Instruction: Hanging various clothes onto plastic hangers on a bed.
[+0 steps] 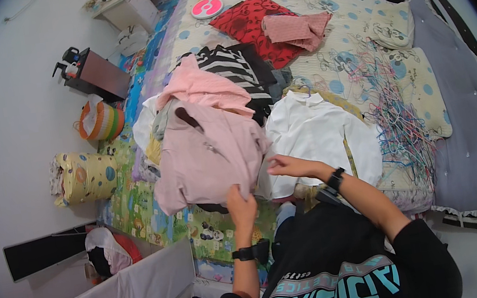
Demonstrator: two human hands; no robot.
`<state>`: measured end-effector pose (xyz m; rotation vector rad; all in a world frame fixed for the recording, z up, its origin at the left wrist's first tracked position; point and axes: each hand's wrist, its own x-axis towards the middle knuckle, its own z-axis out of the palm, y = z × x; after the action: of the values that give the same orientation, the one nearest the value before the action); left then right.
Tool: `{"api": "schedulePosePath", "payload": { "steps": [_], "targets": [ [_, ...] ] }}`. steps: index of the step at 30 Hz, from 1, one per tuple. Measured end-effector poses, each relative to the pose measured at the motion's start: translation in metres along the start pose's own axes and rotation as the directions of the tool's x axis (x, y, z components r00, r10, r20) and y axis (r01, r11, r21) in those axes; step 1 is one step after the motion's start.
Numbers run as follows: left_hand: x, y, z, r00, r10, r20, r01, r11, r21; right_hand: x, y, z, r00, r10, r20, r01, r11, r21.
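A dusty-pink long-sleeved sweatshirt [206, 160] lies spread over a heap of clothes at the near edge of the bed. My left hand [241, 205] is closed on its lower edge, bunching the cloth a little. Just right of the sweatshirt, my right hand [292, 166] hovers with fingers slightly apart and nothing seen in them. Under and beside that hand is a white long-sleeved shirt [315, 128], laid flat with a hanger [302, 90] at its collar. Beyond the sweatshirt are a light-pink garment [205, 89] and a black-and-white striped garment [226, 67].
Tangled coloured hangers [395, 104] cover the bed's right side. Farther back lie a red patterned cushion [257, 26], a folded pink cloth [298, 29] and a round pink-and-white scale [207, 8]. A striped basket [100, 120] and a yellow roll [85, 176] stand left.
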<state>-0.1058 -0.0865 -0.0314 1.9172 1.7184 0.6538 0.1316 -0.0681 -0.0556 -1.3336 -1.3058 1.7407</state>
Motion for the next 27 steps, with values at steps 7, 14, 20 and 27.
{"api": "schedulePosePath", "payload": {
  "steps": [7,14,20,27],
  "targets": [
    [-0.051,-0.007,0.019,0.928,0.142,0.345,-0.111,0.988,-0.108,0.075,0.015,0.041,0.993,0.073,-0.090,-0.081,0.993,-0.081],
    [-0.018,-0.056,-0.008,0.958,-0.275,0.087,0.287,0.885,-0.368,0.025,-0.013,0.017,0.990,0.143,-0.004,-0.143,0.990,0.007],
    [0.076,-0.082,0.021,0.720,-0.421,0.551,0.693,0.459,-0.555,0.004,0.009,-0.003,0.984,0.066,0.168,-0.034,0.982,-0.185],
    [0.116,-0.139,0.119,0.814,-0.341,0.470,0.579,0.548,-0.604,-0.019,0.011,-0.004,0.993,-0.076,0.093,0.102,0.941,-0.324]
  ]
}}
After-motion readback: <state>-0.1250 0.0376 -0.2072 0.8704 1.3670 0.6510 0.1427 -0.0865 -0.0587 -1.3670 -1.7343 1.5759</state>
